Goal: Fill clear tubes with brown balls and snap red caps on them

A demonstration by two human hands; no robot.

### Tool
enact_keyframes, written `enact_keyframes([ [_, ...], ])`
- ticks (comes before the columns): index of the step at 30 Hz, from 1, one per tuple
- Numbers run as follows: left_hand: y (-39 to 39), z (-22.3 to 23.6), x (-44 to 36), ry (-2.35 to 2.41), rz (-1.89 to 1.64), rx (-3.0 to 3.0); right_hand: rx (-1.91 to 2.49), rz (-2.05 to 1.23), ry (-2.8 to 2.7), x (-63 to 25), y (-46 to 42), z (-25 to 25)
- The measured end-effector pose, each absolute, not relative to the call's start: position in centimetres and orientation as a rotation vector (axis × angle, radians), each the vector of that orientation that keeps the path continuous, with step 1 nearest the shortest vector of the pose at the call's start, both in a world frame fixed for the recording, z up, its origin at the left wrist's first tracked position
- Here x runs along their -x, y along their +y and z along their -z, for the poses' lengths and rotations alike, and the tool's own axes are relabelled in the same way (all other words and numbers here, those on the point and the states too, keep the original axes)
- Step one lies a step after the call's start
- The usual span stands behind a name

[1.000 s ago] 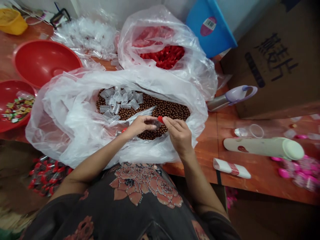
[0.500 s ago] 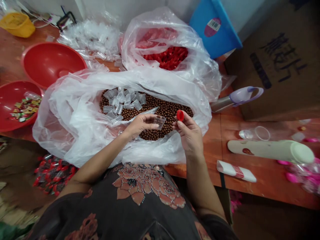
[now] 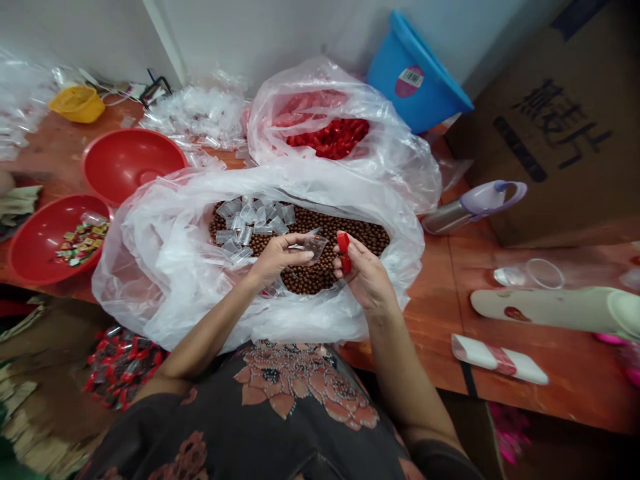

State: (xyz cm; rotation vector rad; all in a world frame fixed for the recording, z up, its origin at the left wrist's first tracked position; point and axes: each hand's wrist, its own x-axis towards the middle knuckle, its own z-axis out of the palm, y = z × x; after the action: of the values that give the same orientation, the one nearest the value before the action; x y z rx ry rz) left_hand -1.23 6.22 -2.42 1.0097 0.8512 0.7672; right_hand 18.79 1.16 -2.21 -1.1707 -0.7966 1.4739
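Tabletop (image 3: pixel 430 293) carries plastic bag (image 3: pixel 150 293) of brown beads (image 3: pixel 335 280); clear plastic packet (image 3: pixel 316 247) is gripped by L hand (image 3: pixel 275 259); red cap (image 3: pixel 343 252) is pinched upright by R hand (image 3: pixel 367 275), just right of packet.

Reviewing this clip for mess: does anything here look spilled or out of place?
Yes: a heap of red-wrapped sweets lies below the edge of the wooden table, off the work surface, so it looks spilled.

Left hand (image 3: pixel 277 259) cradling a small clear plastic piece (image 3: pixel 316 247) between thumb and fingers; right hand (image 3: pixel 365 275) pinching a red plastic cap (image 3: pixel 343 252); both just above brown beads (image 3: pixel 307 283) inside a white plastic bag (image 3: pixel 135 267); red bowl (image 3: pixel 103 157) at ten o'clock; blue bucket (image 3: pixel 390 73) at one o'clock.
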Motion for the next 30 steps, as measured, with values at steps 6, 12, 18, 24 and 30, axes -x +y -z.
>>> enact_keyframes([
  [6,5.7,1.8,0.7,0.813,-0.720,-0.933,1.184,-1.387,-0.858,-18.0,1.7,1.9],
  [12,5.7,2.4,0.3,0.799,-0.728,-0.872,1.299,-1.149,-1.053,-18.2,1.5,2.0],
  [18,5.3,2.7,-0.5,0.790,-0.707,-1.028,1.357,-0.876,-1.382,-18.5,1.1,1.2],
  [24,4.9,2.6,-0.7,0.815,-0.777,-1.191,1.361,-0.640,-1.676,-18.6,0.5,1.3],
  [30,4.5,2.8,-0.3,0.835,-0.777,-1.206,1.354,-0.443,-1.871,-19.3,0.1,1.8],
])
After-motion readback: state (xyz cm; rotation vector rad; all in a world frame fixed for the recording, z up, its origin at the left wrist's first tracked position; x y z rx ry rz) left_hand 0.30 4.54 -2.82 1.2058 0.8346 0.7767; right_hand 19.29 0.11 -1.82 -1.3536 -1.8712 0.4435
